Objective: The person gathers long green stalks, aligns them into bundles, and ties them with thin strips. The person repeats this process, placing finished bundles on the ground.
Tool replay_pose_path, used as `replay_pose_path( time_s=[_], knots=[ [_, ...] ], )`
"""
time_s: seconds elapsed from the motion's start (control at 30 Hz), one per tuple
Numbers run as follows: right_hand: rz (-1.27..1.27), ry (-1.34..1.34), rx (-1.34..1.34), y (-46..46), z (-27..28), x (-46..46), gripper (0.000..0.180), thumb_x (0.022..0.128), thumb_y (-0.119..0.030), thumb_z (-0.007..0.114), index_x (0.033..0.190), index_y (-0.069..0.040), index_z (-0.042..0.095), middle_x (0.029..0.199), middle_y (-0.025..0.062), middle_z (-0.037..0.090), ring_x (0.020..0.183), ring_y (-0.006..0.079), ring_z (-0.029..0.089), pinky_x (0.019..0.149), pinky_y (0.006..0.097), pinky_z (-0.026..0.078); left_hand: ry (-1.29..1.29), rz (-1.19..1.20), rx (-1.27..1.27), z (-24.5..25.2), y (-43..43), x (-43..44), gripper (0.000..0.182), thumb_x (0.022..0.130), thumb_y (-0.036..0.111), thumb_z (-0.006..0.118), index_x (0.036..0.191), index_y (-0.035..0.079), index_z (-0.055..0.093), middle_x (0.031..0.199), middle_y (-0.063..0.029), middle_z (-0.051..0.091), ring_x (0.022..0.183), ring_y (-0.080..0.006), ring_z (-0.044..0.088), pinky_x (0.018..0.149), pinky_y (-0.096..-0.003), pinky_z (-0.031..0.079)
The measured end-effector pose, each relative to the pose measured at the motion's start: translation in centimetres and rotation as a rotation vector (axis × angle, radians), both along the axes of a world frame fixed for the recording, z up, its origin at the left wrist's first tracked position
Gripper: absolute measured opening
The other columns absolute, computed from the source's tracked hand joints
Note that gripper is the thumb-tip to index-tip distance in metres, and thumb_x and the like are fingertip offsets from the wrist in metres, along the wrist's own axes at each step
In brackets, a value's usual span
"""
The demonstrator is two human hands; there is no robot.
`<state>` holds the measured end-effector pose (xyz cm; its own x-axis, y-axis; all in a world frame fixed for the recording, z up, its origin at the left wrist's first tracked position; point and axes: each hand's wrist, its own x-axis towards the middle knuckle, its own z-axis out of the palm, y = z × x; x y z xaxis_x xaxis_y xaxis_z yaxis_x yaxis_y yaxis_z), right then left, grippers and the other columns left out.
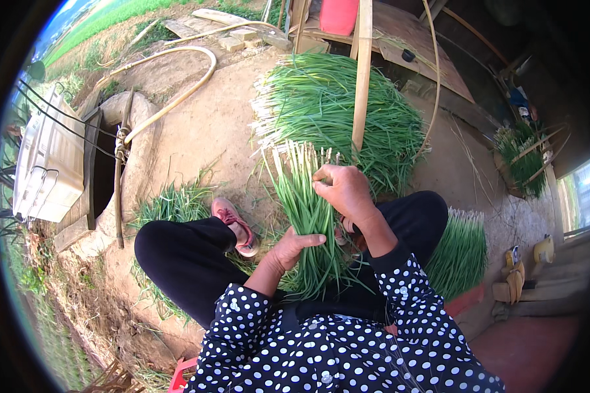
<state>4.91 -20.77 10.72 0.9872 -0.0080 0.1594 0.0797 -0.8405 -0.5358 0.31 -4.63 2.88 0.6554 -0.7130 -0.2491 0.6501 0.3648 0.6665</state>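
A thick bunch of long green leafy stalks, apparently garlic chives (300, 196), stands upright between my knees with its pale stem ends pointing away from me. My left hand (295, 248) is wrapped around its lower, leafy part, thumb across the front. At the upper right edge of the bunch, my right hand (344, 189) is curled, with thumb and forefinger pinched at the stalks; its other fingers are partly hidden. Just beyond lies a large heap of the same chives (334, 103), pale ends mostly to the left.
Trimmed-looking chives (457, 250) stand packed at my right. Loose leaves (174, 204) litter the ground by my left shoe (233, 223). A wooden post (362, 73) rises before the heap. At left are a hose (196, 49), a dark pit opening (105, 172) and a white plastic crate (51, 157).
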Motion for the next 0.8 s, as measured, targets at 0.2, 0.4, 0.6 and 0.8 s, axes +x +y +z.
replay_pose_path(
  time_s=[0.2,0.4,0.6,0.8],
  knots=[
    [-0.059,0.025,0.429,-0.9,-1.5,-0.2,0.012,0.083,-0.007,0.065,0.091,0.002,0.064,0.069,0.0008,0.061,0.059,0.0040,0.049,0.056,0.0224,0.043,0.108,-0.011,0.049,-1.1,0.5,0.8,0.054,0.075,0.007,0.074,0.125,0.004,0.055,0.112,-0.0045,0.064,0.102,-0.0187,0.061,0.092,-0.0349,0.049],
    [-0.200,-0.166,0.172,-3.2,-0.9,0.2,0.014,0.083,-0.013,0.064,0.091,-0.003,0.059,0.075,0.0127,0.068,0.066,0.0285,0.067,0.062,0.0389,0.051,0.080,0.020,0.036,-2.0,0.7,0.9,0.044,0.076,0.004,0.072,0.118,0.002,0.061,0.106,-0.0069,0.068,0.095,-0.0196,0.065,0.088,-0.0364,0.052],
    [-0.346,-0.422,0.055,-7.1,2.4,1.8,0.010,0.090,-0.012,0.059,0.094,-0.003,0.055,0.076,0.0088,0.066,0.065,0.0168,0.066,0.057,0.0313,0.050,0.141,0.076,0.162,-3.3,1.6,1.6,0.041,0.076,0.002,0.070,0.116,0.003,0.060,0.102,-0.0054,0.066,0.088,-0.0195,0.065,0.080,-0.0358,0.055],
    [-0.575,-0.740,0.192,-12.9,6.8,0.2,0.007,0.093,-0.009,0.055,0.092,-0.002,0.053,0.074,0.0055,0.064,0.063,0.0136,0.064,0.057,0.0286,0.050,0.191,0.201,0.106,-4.0,3.2,2.5,0.034,0.078,0.003,0.070,0.111,0.005,0.060,0.094,-0.0025,0.065,0.082,-0.0165,0.064,0.074,-0.0335,0.056]
  ],
)
